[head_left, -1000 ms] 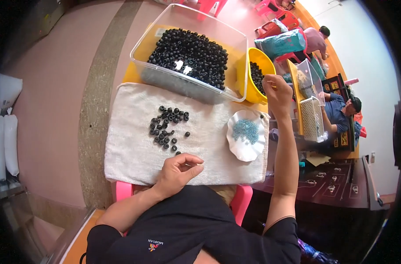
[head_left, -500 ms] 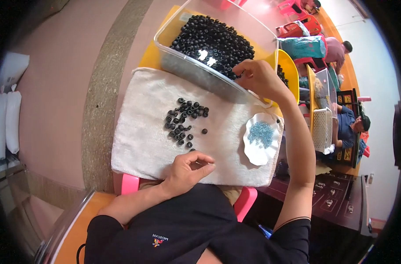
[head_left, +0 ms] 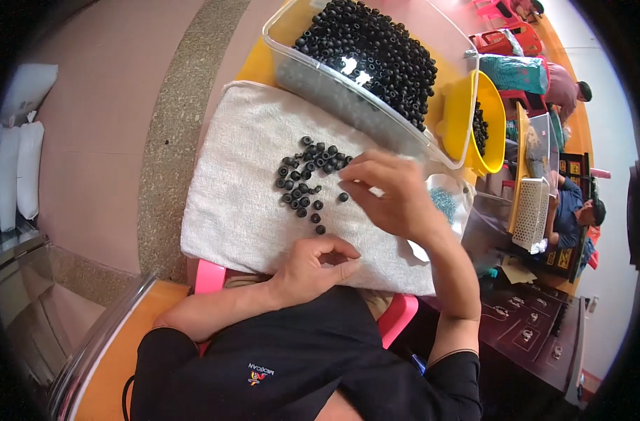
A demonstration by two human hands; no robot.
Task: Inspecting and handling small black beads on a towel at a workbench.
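Black round beads (head_left: pixel 300 188) lie in a loose cluster on a white towel (head_left: pixel 228 189), with a few strays to the right and nearer me. Over the right edge of this cluster hovers my right hand (head_left: pixel 393 196), fingertips drawn together; whatever they pinch is hidden. My left hand (head_left: pixel 313 270) rests at the near edge of the towel, its thumb and forefinger curled toward each other. Anything between those tips is too small to make out. A white scalloped dish (head_left: pixel 460 223) with tiny light-blue beads (head_left: pixel 443 203) is partly covered by my right hand and wrist.
Beyond the towel stands a clear plastic bin (head_left: pixel 348 98) heaped with black beads. To its right is a yellow tub (head_left: pixel 490 126) holding more of them. Farther right, people sit near a white basket (head_left: pixel 530 210). White sacks (head_left: pixel 28 168) stand far left.
My right hand has come out of the clear bin, toward me and left, to the bead cluster on the towel. My left hand keeps its curled pose. The whole view has shifted slightly.
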